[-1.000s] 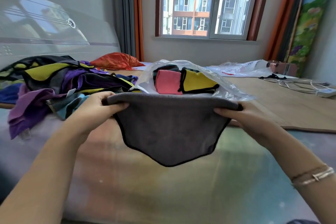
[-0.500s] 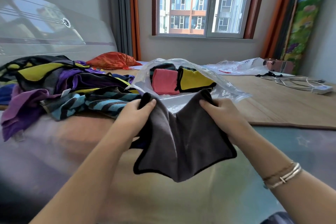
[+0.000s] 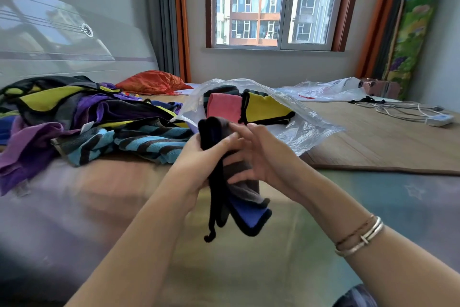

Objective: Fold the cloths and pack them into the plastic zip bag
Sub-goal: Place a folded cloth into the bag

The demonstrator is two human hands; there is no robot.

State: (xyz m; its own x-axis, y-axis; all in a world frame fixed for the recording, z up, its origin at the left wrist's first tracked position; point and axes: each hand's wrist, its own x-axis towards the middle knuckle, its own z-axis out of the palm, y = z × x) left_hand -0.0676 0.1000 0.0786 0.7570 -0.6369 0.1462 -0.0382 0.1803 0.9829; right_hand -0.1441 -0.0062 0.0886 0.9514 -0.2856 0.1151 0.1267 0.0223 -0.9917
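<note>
A grey cloth point(image 3: 239, 197) with black trim and a blue inner face hangs folded in the air between my hands, above the bed. My left hand point(image 3: 199, 154) grips its upper left part. My right hand point(image 3: 258, 157) presses against its right side with fingers spread over the fabric. Just behind lies the clear plastic zip bag point(image 3: 306, 130), mouth toward me, with a pink cloth point(image 3: 224, 106) and a yellow cloth point(image 3: 266, 106) folded inside. A pile of unfolded cloths point(image 3: 94, 122), purple, yellow and blue-striped, lies to the left.
An orange bundle point(image 3: 151, 82) sits behind the pile. Another clear plastic bag point(image 3: 323, 91) and a white power strip with cables point(image 3: 423, 113) lie on the woven mat point(image 3: 385, 142) at the right. A glossy headboard stands at the left, a window straight ahead.
The grey cloth was stretched wide between my hands a second ago. My hands have come together and the cloth is now folded into a narrow hanging bundle, showing its blue side.
</note>
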